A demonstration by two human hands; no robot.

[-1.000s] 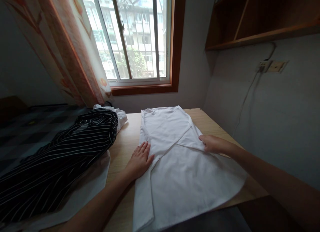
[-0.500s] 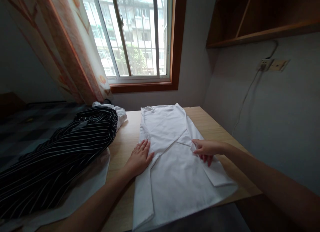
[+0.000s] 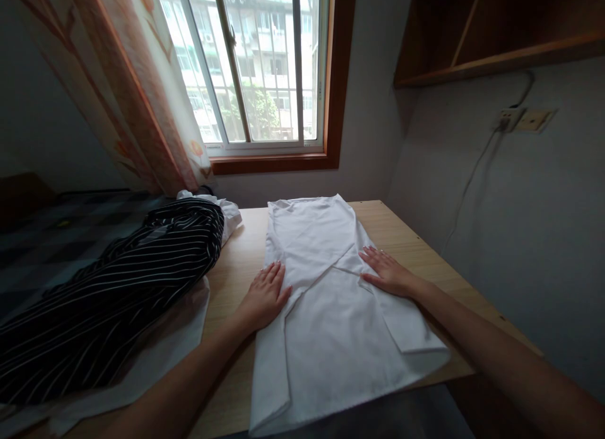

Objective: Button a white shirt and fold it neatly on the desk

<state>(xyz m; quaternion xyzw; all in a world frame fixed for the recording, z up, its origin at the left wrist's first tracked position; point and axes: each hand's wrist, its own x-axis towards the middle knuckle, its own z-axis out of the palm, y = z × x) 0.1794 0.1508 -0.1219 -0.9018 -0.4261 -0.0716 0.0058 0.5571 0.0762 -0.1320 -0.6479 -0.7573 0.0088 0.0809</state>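
A white shirt-like garment (image 3: 331, 338) lies on the wooden table (image 3: 227, 288), both of its long sides folded inward. Its near hem reaches the table's front edge. My left hand (image 3: 265, 295) rests flat on the left fold, fingers stretched out toward the window. On the right fold lies my right hand (image 3: 390, 272), palm down with its fingers extended. The folded right flap shows below it, ending in a square corner.
Black striped clothing (image 3: 142, 269) is heaped at the left, over white cloth (image 3: 174, 338). A window (image 3: 265, 80) with a patterned curtain (image 3: 137, 92) is behind the table. At the right, a wooden shelf (image 3: 510, 58) hangs above a wall socket (image 3: 513, 119) with a cord.
My right hand has brought the garment's right edge inward, let it go and flattened onto the fold. The left hand has stayed in place on the left fold.
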